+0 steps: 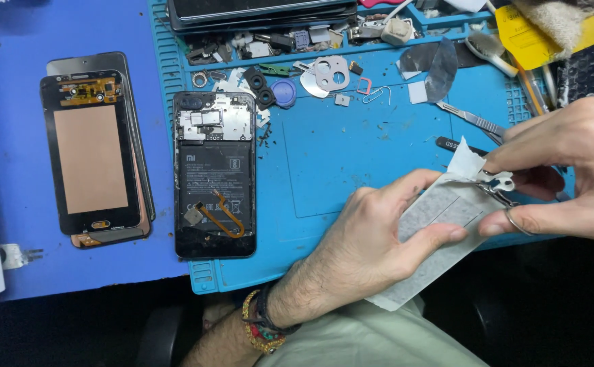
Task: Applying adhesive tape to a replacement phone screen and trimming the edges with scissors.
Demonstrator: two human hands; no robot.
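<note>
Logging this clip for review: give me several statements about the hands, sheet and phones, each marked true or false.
1. The left hand holds a grey sheet. True.
2. The right hand works small scissors at the sheet. True.
3. The opened phone lies on bare wood. False: it lies on the blue mat.
4. The phone's back cover is on. False: battery and orange flex cable show.
5. Display panels lie left of the opened phone. True.
6. The tweezers are held by fingers. False: they lie on the mat.
</note>
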